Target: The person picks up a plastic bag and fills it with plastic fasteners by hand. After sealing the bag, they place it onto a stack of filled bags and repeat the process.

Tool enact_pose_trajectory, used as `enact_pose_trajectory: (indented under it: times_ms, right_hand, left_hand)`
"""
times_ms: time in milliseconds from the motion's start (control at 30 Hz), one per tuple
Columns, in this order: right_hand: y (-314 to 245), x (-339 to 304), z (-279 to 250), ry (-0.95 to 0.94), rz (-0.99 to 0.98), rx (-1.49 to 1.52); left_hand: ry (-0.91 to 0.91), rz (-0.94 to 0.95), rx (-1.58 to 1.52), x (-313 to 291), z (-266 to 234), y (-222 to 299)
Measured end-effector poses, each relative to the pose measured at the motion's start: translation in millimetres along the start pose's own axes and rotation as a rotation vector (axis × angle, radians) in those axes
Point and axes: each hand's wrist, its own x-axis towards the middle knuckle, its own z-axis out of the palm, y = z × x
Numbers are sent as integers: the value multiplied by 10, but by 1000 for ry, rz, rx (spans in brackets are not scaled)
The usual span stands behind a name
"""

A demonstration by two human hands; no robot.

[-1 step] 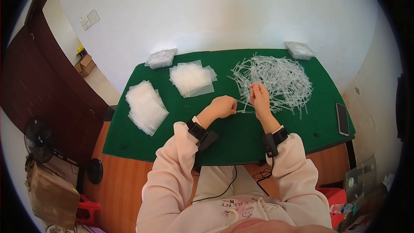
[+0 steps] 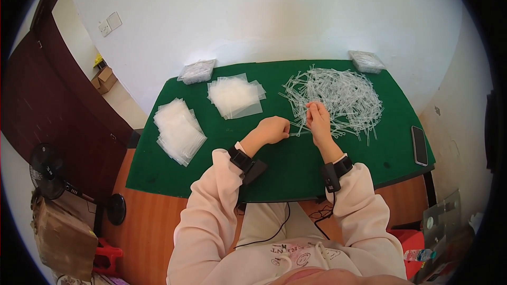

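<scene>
1. The person's left hand (image 2: 273, 130) is above the front middle of the green cloth-covered surface (image 2: 227, 150); its fingers are curled in, and the fingertips appear to pinch one end of a thin, clear plastic piece (image 2: 299, 134).
2. That piece spans the gap between the two hands, its other end reaching the side of the right hand; another slim clear strand slants close by, and where each strand ends is too fine to tell.
3. The right hand (image 2: 319, 121) is raised at the near left edge of the pile, thumb and fingers drawn together; whether anything is gripped in it, I cannot tell.
4. A broad, tangled pile of thin, clear plastic pieces (image 2: 346, 97) covers the right rear of the surface, just beyond the right hand.
5. Left of the hands lie two fanned stacks of translucent whitish plastic bags; the nearer stack (image 2: 179, 134) is at the far left, the other stack (image 2: 235, 97) behind it and nearer the middle.
6. A clear, boxy pack (image 2: 197, 72) sits at the back left corner; a similar clear pack (image 2: 366, 62) sits at the back right, behind the pile.
7. A dark, rectangular phone (image 2: 419, 145) lies near the right edge, well apart from both hands.
</scene>
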Motion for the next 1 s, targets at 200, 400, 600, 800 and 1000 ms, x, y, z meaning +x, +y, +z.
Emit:
enact_pose_trajectory:
  times_ms: [200, 400, 600, 800, 1000]
  right_hand:
    - [45, 28, -29, 72, -68, -19]
    - [16, 38, -36, 166, -93, 73]
    - [-37, -33, 53, 44, 72, 226]
    - [-10, -23, 28, -20, 59, 175]
    - [5, -6, 7, 26, 41, 197]
  left_hand:
    - [270, 37, -164, -12, -169, -23]
    - [690, 32, -149, 25, -246, -89]
    - [756, 96, -291, 49, -115, 139]
    - [527, 66, -416, 45, 19, 226]
    - [390, 125, -365, 30, 22, 271]
